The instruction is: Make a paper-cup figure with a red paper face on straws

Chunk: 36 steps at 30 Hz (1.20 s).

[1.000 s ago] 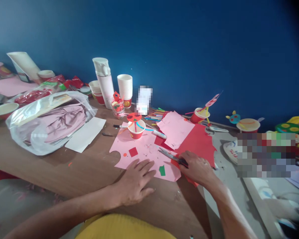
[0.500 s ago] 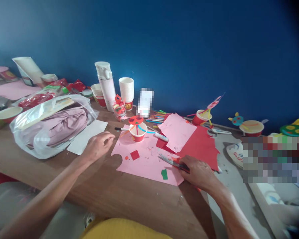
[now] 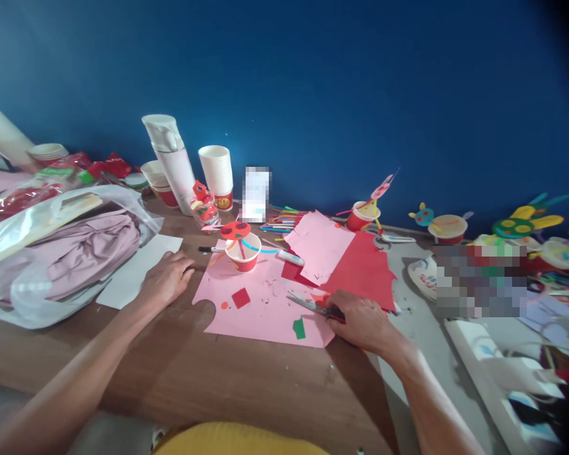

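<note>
My right hand [image 3: 355, 322] grips a pair of scissors [image 3: 313, 306] at the lower edge of a red paper sheet [image 3: 363, 272], with the blades pointing left over a large pink paper sheet [image 3: 260, 322]. A smaller pink sheet [image 3: 318, 245] overlaps the red one. My left hand [image 3: 167, 279] rests empty on the wooden table [image 3: 171, 373], between the large pink sheet's left edge and a white paper sheet [image 3: 133, 278]. On the pink sheet stand a red paper cup craft [image 3: 241, 256], a small red square [image 3: 241, 297] and a green scrap [image 3: 299, 328].
A plastic bag of mauve cloth [image 3: 76, 253] fills the table's left side. Along the blue wall stand a white flask [image 3: 171, 161], stacked paper cups [image 3: 217, 170] and coloured sticks [image 3: 277, 226]. Paper crafts [image 3: 526, 224] crowd the right, beyond the table's front right edge [image 3: 384, 379].
My left hand has moved from the front of the pink sheet to its left edge. My right hand keeps the scissors. The whole view has shifted slightly.
</note>
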Each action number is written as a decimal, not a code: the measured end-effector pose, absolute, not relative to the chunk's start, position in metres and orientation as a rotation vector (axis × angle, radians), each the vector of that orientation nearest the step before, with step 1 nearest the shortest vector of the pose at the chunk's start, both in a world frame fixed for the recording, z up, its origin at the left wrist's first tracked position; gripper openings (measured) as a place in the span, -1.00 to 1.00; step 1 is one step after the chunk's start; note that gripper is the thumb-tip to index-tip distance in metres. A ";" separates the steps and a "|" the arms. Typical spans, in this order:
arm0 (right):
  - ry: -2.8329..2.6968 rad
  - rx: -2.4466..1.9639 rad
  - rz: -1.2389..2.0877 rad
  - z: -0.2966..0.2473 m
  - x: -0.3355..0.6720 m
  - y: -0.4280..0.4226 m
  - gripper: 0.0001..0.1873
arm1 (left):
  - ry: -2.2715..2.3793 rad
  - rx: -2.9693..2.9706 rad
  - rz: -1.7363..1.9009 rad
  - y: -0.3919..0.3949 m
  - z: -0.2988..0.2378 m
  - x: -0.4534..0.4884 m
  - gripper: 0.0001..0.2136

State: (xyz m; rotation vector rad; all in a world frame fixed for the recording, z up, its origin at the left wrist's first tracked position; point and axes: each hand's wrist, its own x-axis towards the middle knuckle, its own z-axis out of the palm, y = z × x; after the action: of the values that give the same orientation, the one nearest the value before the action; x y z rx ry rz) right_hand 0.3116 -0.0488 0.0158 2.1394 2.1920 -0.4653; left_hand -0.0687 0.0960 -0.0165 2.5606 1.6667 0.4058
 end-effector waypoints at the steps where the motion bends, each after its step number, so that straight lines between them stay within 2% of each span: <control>1: 2.195 2.140 -0.462 0.016 0.311 -0.049 -0.81 | 1.686 2.597 0.352 0.097 -0.017 -0.070 -0.78; 4: 2.213 2.149 -0.436 0.018 0.312 -0.049 -0.82 | 1.746 2.643 0.296 0.095 -0.015 -0.071 -0.78; 8: 2.214 2.156 -0.441 0.017 0.315 -0.050 -0.80 | 1.721 2.580 0.440 0.085 -0.006 -0.060 -0.80; 12: 2.248 2.159 -0.407 0.015 0.318 -0.047 -0.77 | 1.408 2.616 0.623 0.067 -0.001 -0.035 -0.78; 18: 2.377 2.241 -0.269 0.014 0.313 -0.038 -0.60 | 0.931 2.637 0.676 0.029 -0.003 -0.002 -0.80; 20: 2.435 2.252 -0.246 0.010 0.312 -0.036 -0.63 | 0.829 2.652 0.638 0.018 0.000 0.011 -0.79; 23: 2.544 2.224 -0.233 0.003 0.313 -0.036 -0.79 | 0.731 2.702 0.536 0.014 0.008 0.046 -0.78; 25: 2.597 2.196 -0.227 -0.001 0.313 -0.038 -0.87 | 0.791 2.729 0.428 0.021 0.013 0.078 -0.76; 28: 2.614 2.176 -0.205 -0.006 0.313 -0.041 -0.86 | 0.977 2.720 0.178 0.041 0.017 0.126 -0.74; 36: 2.602 2.171 -0.261 -0.012 0.309 -0.043 -0.78 | 1.122 2.711 0.099 0.071 0.005 0.162 -0.71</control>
State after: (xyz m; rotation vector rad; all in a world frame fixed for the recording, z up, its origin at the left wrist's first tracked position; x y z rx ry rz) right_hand 0.3085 -0.0431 -0.0117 2.1707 2.6021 -0.2614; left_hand 0.1618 0.0714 0.0051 2.7106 1.1221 0.0987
